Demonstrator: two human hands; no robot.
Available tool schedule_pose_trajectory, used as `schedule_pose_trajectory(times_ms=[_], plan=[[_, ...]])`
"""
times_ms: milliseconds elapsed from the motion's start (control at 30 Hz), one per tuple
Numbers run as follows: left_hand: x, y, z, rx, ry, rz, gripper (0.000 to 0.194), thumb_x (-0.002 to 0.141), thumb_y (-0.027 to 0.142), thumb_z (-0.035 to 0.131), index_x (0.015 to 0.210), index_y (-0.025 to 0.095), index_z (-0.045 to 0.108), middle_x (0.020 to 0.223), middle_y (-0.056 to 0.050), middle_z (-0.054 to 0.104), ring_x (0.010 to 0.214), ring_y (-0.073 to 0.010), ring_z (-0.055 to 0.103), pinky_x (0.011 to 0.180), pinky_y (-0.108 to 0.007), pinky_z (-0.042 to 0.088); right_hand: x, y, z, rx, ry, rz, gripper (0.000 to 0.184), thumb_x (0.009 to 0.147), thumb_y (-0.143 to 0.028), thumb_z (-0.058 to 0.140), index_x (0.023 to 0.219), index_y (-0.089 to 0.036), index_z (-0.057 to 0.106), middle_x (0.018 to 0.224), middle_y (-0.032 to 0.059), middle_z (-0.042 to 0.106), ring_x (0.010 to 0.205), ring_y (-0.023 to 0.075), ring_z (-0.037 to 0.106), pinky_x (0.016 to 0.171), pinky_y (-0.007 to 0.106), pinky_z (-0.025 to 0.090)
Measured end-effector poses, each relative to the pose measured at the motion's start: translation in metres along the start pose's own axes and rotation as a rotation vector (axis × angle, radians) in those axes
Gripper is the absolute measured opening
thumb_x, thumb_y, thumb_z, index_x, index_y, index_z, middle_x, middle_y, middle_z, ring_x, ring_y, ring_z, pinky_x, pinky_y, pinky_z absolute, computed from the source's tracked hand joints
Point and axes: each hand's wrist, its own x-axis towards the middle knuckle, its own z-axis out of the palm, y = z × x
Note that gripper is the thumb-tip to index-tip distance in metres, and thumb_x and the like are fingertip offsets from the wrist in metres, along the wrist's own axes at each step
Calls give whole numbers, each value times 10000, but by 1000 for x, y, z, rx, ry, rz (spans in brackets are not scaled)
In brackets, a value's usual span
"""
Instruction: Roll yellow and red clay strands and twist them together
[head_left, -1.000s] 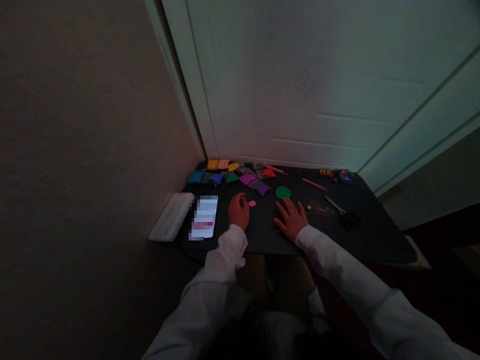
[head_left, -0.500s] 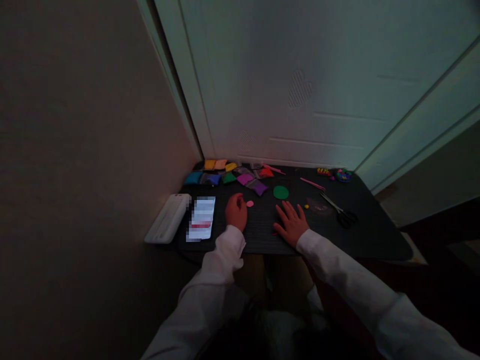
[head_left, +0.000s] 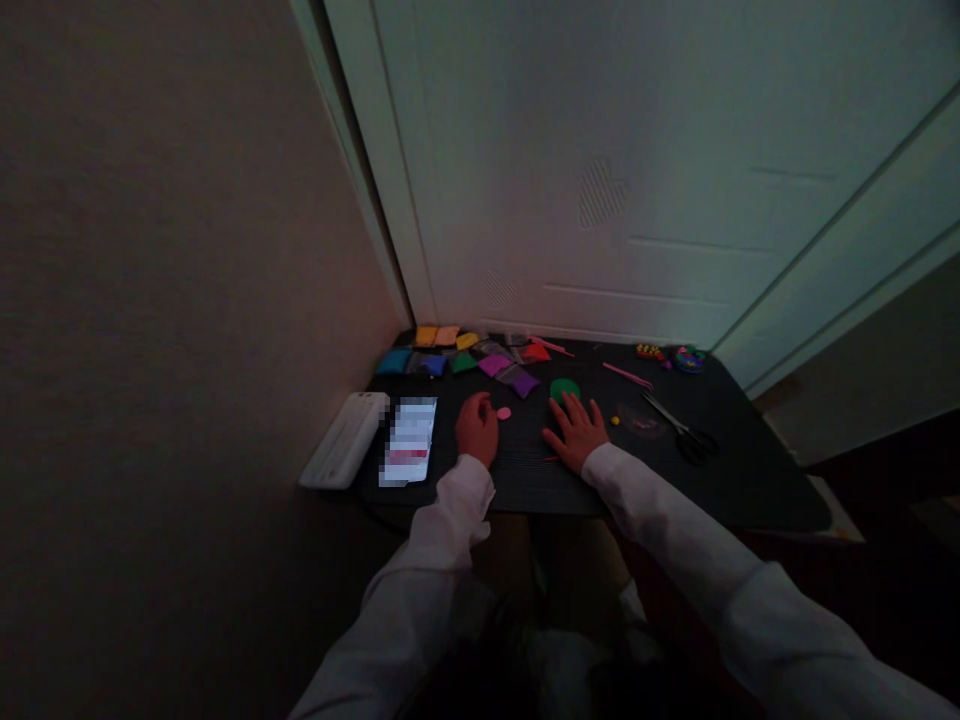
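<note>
My left hand [head_left: 478, 430] rests on the dark table with its fingers curled in. What it holds, if anything, is hidden. Just right of it lies a small flat pink disc [head_left: 504, 413], apart from the fingers. My right hand [head_left: 577, 432] lies palm down with fingers spread, on or just over the tabletop. A thin red strand [head_left: 551, 459] shows at its left edge, partly hidden beneath the hand. Beyond the fingertips is a flat green disc [head_left: 564, 388], its near edge close to or under them. A small yellow ball [head_left: 615, 421] sits to the right.
A lit phone [head_left: 409, 440] and a white device [head_left: 345, 440] lie left. Behind are several coloured packets, such as a purple packet [head_left: 523, 381]. Scissors [head_left: 682, 428], a clear plastic piece [head_left: 643, 421], a pink tool [head_left: 627, 375] and small colourful pieces [head_left: 688, 360] are at right.
My right hand has slid forward, away from me, so its fingertips now reach the green disc's near edge. My left hand stays in place. The view has shifted slightly.
</note>
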Motion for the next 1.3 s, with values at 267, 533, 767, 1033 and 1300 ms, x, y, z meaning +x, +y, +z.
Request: schedule_pose_trajectory(times_ms=[267,533,767,1033,1300], plan=[[1,-1,1,-15,-12,-2,245,738,182,402,961,174,504,895,-46,561,813,-140,530,730,-282,432,-49,0,-5,-4,26,-54,613,791,-539,206,1300,-200,170,1361,79,188,1245,202,116,986,435,-1],[0,0,0,2,-10,-10,241,741,186,403,959,176,504,866,-45,565,791,-139,532,724,-281,437,8,-1,5,3,12,27,613,792,-552,149,1297,-205,178,1366,72,173,1245,210,117,981,444,17],[0,1,0,2,-15,-14,250,734,174,405,964,174,503,910,-50,564,831,-145,531,740,-284,434,-12,-2,2,8,20,-6,618,789,-558,151,1297,-206,179,1365,73,176,1247,203,106,984,437,-2],[1,-3,2,-9,-19,-7,245,744,196,400,964,177,506,891,-50,567,808,-143,535,740,-287,434,-31,-4,-1,20,18,-20,624,780,-572,163,1299,-225,170,1366,71,173,1248,205,102,984,435,-1],[0,-1,0,11,10,12,237,736,182,402,945,173,511,876,-52,566,799,-145,535,734,-291,435,6,-6,7,29,10,42,616,781,-574,136,1293,-235,187,1363,69,186,1246,209,118,977,441,13]])
